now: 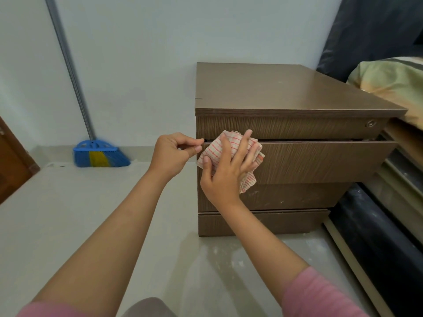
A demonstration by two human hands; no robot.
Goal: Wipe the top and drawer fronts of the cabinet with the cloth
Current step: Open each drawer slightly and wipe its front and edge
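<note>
A brown wooden cabinet (286, 92) stands against the wall, its second drawer (320, 161) pulled out a little. My right hand (225, 170) presses a white cloth with red stripes (211, 148) flat against the left end of that drawer front, fingers spread over it. My left hand (175, 153) pinches the drawer's top left corner edge, fingers curled. Two lower drawer fronts (286, 195) sit beneath, with pale scuffs on them. The top drawer has a round lock (370, 123) at its right.
A blue and yellow broom (100, 154) leans on the wall to the left. A bed with a patterned pillow (389, 81) and a dark frame (377, 225) crowds the cabinet's right side. A brown door (11, 165) is at far left. Pale floor lies below.
</note>
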